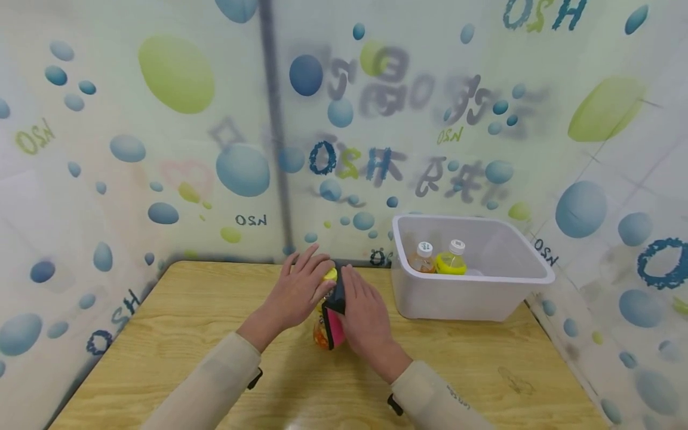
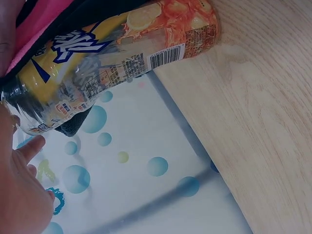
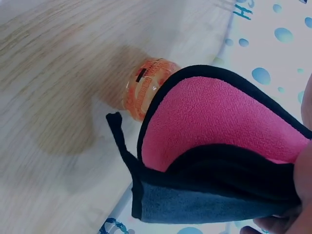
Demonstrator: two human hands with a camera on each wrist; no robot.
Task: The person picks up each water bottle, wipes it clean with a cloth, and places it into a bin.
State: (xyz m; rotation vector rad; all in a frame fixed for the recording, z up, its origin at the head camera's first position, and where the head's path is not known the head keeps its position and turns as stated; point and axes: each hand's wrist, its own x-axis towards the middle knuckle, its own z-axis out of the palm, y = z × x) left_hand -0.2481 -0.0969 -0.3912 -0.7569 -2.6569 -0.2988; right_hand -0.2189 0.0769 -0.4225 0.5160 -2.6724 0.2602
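My left hand [image 1: 294,291] holds the top of a clear plastic bottle [image 2: 124,63], at its yellow cap [image 1: 331,275]. The bottle stands on the table, with orange fruit and a barcode printed on its label. My right hand [image 1: 369,316] holds a folded cloth [image 3: 224,122] against the bottle's side. Pink on one face and dark grey on the other, the cloth has a black edge and a small hanging loop. Much of the bottle is hidden behind the cloth in the right wrist view; its orange lower end shows past the cloth's edge.
A white plastic bin [image 1: 462,298] stands on the wooden table [image 1: 193,340] at the back right. Inside are a bottle with orange contents [image 1: 423,260] and a yellow-labelled bottle [image 1: 452,261], both white-capped. Bubble-patterned sheeting [image 1: 333,119] surrounds the table's back and sides.
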